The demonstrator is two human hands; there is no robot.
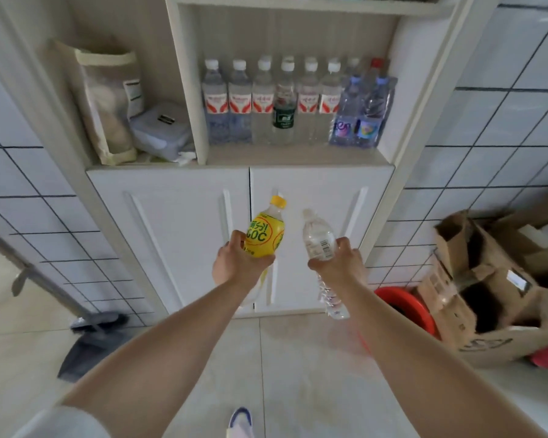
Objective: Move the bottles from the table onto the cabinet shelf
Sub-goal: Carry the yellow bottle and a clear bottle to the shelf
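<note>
Left hand [238, 267] grips the yellow bottle [265, 230], right hand [340, 263] the clear bottle [318, 237]; lift both upright into the shelf [295, 156] front, clear of the row.

A row of bottles [285, 102] fills the shelf [295, 156] wall to wall (two deep at the right); a bare strip runs along its front edge, with open air above the caps.

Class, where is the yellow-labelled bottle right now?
In the head view, the yellow-labelled bottle is gripped in the left hand, held before the closed cabinet doors, left of the clear bottle.
</note>
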